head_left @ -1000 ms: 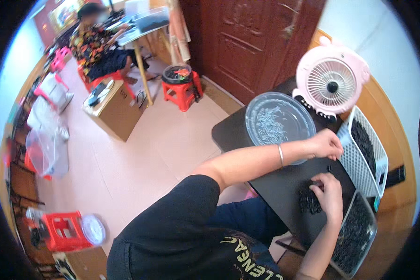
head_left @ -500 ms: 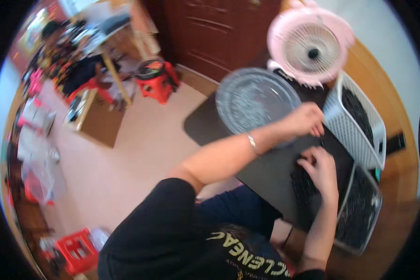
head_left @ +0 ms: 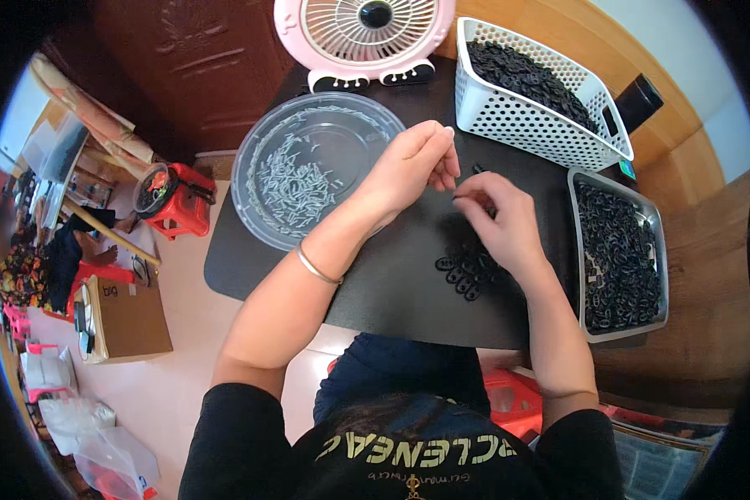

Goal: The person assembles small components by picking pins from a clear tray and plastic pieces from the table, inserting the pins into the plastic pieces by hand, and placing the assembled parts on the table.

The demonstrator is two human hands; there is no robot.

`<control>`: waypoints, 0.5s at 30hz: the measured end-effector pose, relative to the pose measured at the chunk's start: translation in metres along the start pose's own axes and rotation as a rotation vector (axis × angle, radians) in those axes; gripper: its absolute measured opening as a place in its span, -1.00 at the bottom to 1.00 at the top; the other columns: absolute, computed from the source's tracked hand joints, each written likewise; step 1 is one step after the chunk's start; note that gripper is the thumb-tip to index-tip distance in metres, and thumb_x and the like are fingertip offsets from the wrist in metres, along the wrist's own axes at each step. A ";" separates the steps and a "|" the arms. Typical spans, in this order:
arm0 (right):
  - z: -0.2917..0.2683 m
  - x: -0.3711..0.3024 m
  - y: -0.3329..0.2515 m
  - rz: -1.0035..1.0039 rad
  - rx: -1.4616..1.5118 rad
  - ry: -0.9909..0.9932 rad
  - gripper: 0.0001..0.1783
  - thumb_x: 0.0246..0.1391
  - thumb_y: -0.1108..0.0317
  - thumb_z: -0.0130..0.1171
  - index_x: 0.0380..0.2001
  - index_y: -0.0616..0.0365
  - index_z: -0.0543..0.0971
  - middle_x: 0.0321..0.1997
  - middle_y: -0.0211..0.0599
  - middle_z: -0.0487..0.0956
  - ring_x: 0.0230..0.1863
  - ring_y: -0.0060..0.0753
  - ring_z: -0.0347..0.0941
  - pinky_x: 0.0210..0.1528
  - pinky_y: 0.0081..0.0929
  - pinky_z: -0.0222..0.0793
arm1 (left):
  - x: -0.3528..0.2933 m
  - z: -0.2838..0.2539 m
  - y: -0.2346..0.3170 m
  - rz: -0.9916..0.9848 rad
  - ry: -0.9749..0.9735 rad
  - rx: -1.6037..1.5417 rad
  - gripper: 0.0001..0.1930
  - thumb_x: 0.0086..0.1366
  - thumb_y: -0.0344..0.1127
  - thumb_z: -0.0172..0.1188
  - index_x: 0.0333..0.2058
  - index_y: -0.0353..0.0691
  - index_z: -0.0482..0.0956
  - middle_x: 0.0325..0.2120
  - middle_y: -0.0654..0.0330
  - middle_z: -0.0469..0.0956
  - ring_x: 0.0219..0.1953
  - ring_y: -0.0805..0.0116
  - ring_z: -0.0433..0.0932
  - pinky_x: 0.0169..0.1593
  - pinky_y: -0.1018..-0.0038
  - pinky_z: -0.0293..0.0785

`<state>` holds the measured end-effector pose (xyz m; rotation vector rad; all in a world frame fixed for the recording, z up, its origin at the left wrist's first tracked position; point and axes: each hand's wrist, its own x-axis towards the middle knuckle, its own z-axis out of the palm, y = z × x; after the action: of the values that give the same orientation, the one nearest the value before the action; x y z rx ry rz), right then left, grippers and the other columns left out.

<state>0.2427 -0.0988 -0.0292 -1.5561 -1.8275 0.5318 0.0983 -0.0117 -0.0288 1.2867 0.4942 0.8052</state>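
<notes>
Over the black table (head_left: 375,300), my left hand (head_left: 410,163) is closed, fingertips curled together; whatever they hold is too small to name. My right hand (head_left: 507,223) is close beside it, thumb and forefinger pinched on something I cannot make out. Just below the right hand, several small black oval pieces (head_left: 458,273) lie in a cluster, partly hidden by that hand. Left of my left hand stands a clear round tub (head_left: 243,200) holding many short silvery pins (head_left: 292,183). My left forearm passes in front of its near right rim.
A white perforated basket (head_left: 533,137) full of black pieces stands at the far right. Nearer is a grey tray (head_left: 577,258) of black oval pieces. A pink fan (head_left: 294,33) stands behind the tub. A red stool (head_left: 183,200), a cardboard box (head_left: 129,321) and another person (head_left: 25,275) are at left.
The view has swung right, so the table is now nearer the middle. Both hands stay close together over the table, fingers still bent.
</notes>
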 end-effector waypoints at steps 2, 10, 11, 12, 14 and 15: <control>-0.003 0.000 0.010 -0.028 0.216 0.271 -0.84 -0.11 0.57 0.10 -0.37 0.20 0.51 -0.44 -0.29 0.47 -0.44 -0.51 0.47 -0.38 -0.63 0.35 | 0.000 0.004 0.000 -0.012 -0.035 -0.061 -0.77 0.28 -0.23 -0.10 -0.50 -0.22 0.35 -0.54 0.27 0.44 -0.53 0.57 0.38 -0.44 0.64 0.31; -0.003 0.002 0.006 0.004 0.658 0.329 -0.82 -0.01 0.61 0.02 -0.28 0.27 0.47 -0.35 -0.37 0.45 -0.30 -0.61 0.41 -0.24 -0.70 0.32 | -0.004 0.002 0.001 -0.090 -0.125 -0.080 -0.88 0.20 -0.37 0.06 -0.31 -0.25 0.45 -0.48 0.31 0.47 -0.48 0.65 0.39 -0.37 0.74 0.35; -0.003 0.001 0.007 0.006 0.659 0.328 -0.82 -0.01 0.61 0.02 -0.28 0.27 0.47 -0.35 -0.37 0.45 -0.30 -0.61 0.41 -0.24 -0.70 0.32 | -0.003 0.002 0.000 -0.091 -0.122 -0.075 -0.88 0.20 -0.37 0.06 -0.31 -0.26 0.46 -0.47 0.30 0.48 -0.48 0.65 0.40 -0.36 0.74 0.36; -0.005 0.000 0.009 0.014 0.671 0.303 -0.81 -0.01 0.62 0.01 -0.27 0.27 0.46 -0.35 -0.37 0.45 -0.29 -0.62 0.41 -0.23 -0.69 0.33 | -0.002 0.002 0.000 -0.090 -0.120 -0.068 -0.88 0.20 -0.36 0.06 -0.32 -0.28 0.46 -0.46 0.30 0.49 -0.48 0.65 0.40 -0.36 0.74 0.36; -0.006 -0.001 0.010 0.022 0.684 0.279 -0.80 -0.01 0.62 0.01 -0.26 0.27 0.45 -0.34 -0.36 0.45 -0.28 -0.62 0.41 -0.22 -0.68 0.33 | -0.001 0.005 0.002 -0.093 -0.114 -0.058 -0.88 0.20 -0.36 0.06 -0.33 -0.28 0.47 -0.47 0.30 0.49 -0.48 0.65 0.40 -0.36 0.74 0.36; -0.006 0.000 0.011 0.016 0.692 0.299 -0.82 0.00 0.62 0.01 -0.27 0.28 0.45 -0.34 -0.37 0.45 -0.28 -0.62 0.40 -0.22 -0.68 0.33 | -0.001 0.005 0.001 -0.098 -0.108 -0.048 -0.88 0.20 -0.36 0.06 -0.34 -0.28 0.47 -0.47 0.30 0.49 -0.48 0.64 0.40 -0.37 0.74 0.35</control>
<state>0.2543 -0.0973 -0.0329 -1.0989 -1.2188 0.7875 0.1013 -0.0158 -0.0266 1.2451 0.4455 0.6580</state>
